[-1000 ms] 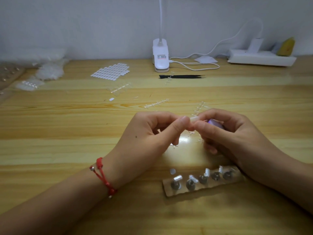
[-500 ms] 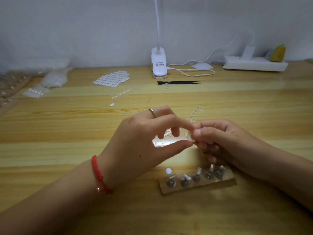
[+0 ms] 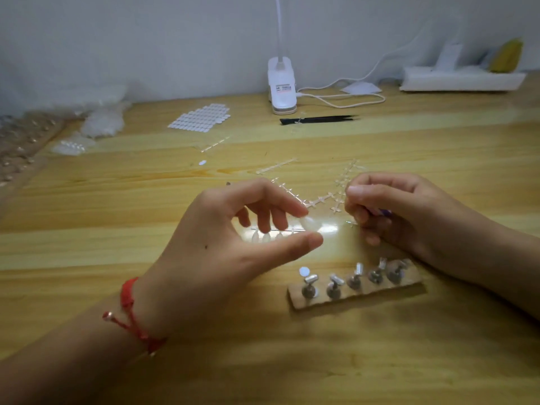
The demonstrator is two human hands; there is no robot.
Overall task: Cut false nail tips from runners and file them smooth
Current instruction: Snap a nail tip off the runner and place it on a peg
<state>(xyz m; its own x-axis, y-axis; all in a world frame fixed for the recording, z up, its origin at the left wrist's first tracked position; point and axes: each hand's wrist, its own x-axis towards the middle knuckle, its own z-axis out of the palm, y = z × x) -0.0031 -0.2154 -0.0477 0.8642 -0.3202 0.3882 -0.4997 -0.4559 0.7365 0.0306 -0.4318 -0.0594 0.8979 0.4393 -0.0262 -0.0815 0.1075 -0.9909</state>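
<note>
A clear false nail tip [image 3: 310, 224] sits pinched between the thumb and forefinger of my left hand [image 3: 230, 247], just above the table. Beneath that hand lies a clear runner with nail tips still attached [image 3: 264, 237]. My right hand [image 3: 409, 213] is curled shut to the right, with a small purple file [image 3: 386, 212] showing in its fingers. Several bare runners [image 3: 320, 197] lie between and beyond the hands.
A card strip with several metal nail stands [image 3: 355, 285] lies in front of my right hand, with a white dot [image 3: 304, 270] beside it. Farther back are a sheet of white tabs [image 3: 201, 116], black tweezers [image 3: 318, 119], a lamp clip [image 3: 282, 89], a power strip [image 3: 461, 80] and plastic bags [image 3: 102, 121].
The hands were joined on the nail tip; now they have drawn apart. My left hand has lowered with the tip, and my right hand has pulled back to the right.
</note>
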